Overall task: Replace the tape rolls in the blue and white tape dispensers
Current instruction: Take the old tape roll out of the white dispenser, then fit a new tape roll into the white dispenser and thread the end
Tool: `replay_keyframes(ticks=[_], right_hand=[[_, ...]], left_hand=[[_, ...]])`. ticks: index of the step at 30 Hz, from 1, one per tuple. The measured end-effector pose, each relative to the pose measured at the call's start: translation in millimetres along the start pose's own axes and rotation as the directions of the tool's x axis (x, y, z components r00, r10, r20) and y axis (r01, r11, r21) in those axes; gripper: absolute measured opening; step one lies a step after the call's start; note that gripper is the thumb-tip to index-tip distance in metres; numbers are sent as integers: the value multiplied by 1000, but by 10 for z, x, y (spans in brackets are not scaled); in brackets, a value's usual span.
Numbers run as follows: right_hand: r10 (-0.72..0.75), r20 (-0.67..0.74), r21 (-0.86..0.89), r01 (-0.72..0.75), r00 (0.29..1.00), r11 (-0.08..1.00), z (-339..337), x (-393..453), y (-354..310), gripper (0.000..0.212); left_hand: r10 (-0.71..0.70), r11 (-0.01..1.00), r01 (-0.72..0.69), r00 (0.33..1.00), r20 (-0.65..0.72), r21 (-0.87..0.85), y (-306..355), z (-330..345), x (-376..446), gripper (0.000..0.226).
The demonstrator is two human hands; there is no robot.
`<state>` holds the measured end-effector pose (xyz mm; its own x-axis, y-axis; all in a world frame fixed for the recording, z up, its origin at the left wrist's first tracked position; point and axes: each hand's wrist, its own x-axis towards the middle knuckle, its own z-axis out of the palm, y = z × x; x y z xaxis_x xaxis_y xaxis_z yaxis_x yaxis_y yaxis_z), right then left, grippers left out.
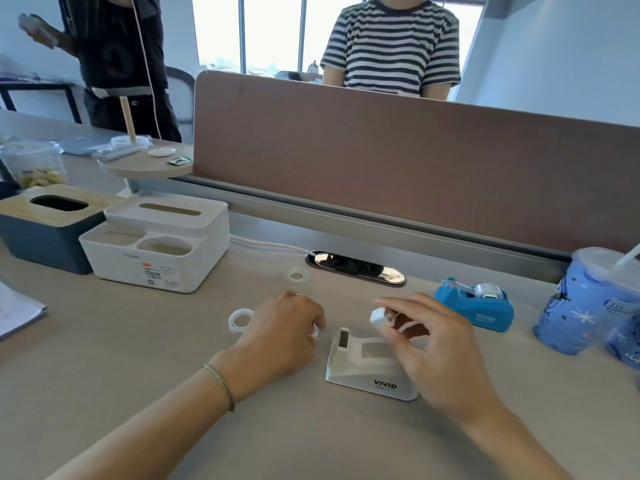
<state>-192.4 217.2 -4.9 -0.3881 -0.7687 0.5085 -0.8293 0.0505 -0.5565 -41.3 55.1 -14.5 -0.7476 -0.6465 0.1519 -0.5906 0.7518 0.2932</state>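
Both dispensers read "VIVID": white dispenser [370,365], blue dispenser [476,304]. Right hand [433,344] pinches white core [380,317]; left hand [280,334] clenched.

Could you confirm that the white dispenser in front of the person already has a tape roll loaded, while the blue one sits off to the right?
Not quite: the head view shows the white dispenser with an empty cradle, no roll loaded. The blue dispenser does sit off to the right, and it is the one holding a roll.
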Motion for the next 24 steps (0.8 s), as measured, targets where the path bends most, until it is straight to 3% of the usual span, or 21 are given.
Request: replay_keyframes(ticks=[4, 7, 13, 18, 21, 24], right_hand=[[73, 29, 30, -73, 997, 997, 16, 155, -35, 22], [138, 46, 31, -139, 989, 990, 23, 350, -71, 18], [200, 37, 66, -203, 979, 977, 39, 447, -79, 14], [207, 55, 59, -210, 977, 976, 8, 426, -46, 16], [206, 62, 64, -210, 977, 976, -13, 421, -51, 16], [202, 60, 105, -207, 978, 973, -42, 414, -68, 16]], left_hand=[[53, 998, -54, 998, 28, 24, 18, -57, 44, 17], [-12, 1000, 10, 997, -81, -21, -77, -54, 280, 17], [-96, 995, 99, 992, -79, 26, -306, 98, 826, 51], [-137, 990, 139, 988, -66, 24, -359, 209, 922, 37], [-189, 968, 160, 972, -140, -194, -364, 175, 873, 29], [-258, 801, 142, 958, -121, -582, -238, 30, 709, 24]])
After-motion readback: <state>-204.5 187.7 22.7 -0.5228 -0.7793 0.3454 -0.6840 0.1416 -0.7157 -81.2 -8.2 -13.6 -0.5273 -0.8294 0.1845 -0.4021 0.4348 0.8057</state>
